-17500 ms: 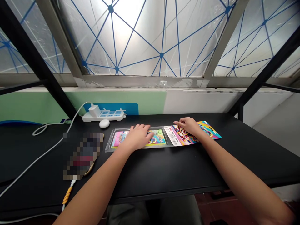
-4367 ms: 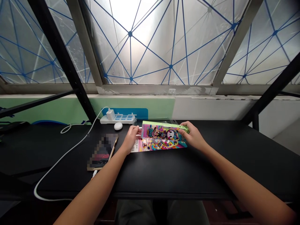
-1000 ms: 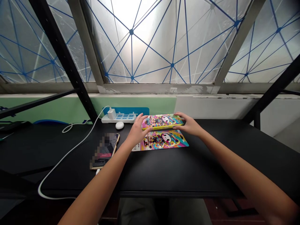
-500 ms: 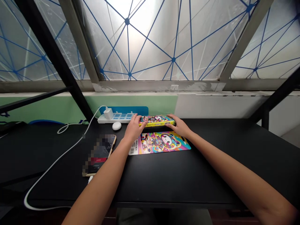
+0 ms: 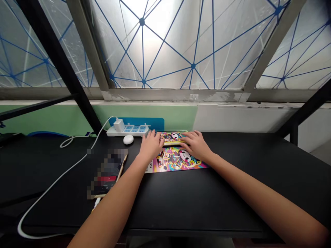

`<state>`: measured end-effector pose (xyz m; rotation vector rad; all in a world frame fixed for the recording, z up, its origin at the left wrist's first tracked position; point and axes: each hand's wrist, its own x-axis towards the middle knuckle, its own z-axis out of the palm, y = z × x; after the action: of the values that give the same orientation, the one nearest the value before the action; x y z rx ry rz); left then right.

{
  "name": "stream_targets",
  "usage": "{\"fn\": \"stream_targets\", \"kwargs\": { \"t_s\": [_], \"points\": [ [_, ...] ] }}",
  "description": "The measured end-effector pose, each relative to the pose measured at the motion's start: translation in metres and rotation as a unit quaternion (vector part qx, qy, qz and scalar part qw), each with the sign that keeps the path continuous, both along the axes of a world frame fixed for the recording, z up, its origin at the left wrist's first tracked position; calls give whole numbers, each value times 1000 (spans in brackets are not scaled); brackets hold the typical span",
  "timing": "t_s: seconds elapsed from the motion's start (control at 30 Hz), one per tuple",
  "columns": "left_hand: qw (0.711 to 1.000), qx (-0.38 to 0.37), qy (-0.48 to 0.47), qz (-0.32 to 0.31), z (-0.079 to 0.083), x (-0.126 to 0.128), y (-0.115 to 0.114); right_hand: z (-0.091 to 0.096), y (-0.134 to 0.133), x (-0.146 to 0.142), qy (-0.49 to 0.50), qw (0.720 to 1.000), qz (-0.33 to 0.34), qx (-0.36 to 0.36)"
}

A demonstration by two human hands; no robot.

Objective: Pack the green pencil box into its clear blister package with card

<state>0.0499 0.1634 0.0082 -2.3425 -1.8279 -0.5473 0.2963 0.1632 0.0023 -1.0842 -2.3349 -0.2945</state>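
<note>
A colourful pencil box (image 5: 172, 137) lies flat on the black table (image 5: 181, 203), near its far edge. Just in front of it lies a flat printed card (image 5: 173, 160) with the same cartoon pattern. My left hand (image 5: 151, 146) rests on the box's left end with its fingers stretched out. My right hand (image 5: 196, 144) covers the box's right end and the card's upper right, fingers flat and a little spread. Neither hand grips anything.
A white power strip (image 5: 128, 130) with a plugged-in charger sits at the back left, with a small white oval case (image 5: 128, 139) in front of it. A white cable (image 5: 64, 172) runs across the left side. A phone (image 5: 107, 174) lies left of the card. Black frame struts rise on both sides.
The pencil box went from held above the card to lying flat behind it. Both hands have drawn in over its ends and flattened on it.
</note>
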Motion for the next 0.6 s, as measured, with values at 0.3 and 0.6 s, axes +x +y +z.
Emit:
{"fn": "stream_targets", "kwargs": {
  "t_s": [0.3, 0.6],
  "points": [
    [998, -12, 42, -51, 0, 8, 0, -11, -49, -58, -56, 993, 2, -99],
    [998, 0, 20, -56, 0, 6, 3, -10, -45, -53, -78, 986, -105, -103]
  ]
}}
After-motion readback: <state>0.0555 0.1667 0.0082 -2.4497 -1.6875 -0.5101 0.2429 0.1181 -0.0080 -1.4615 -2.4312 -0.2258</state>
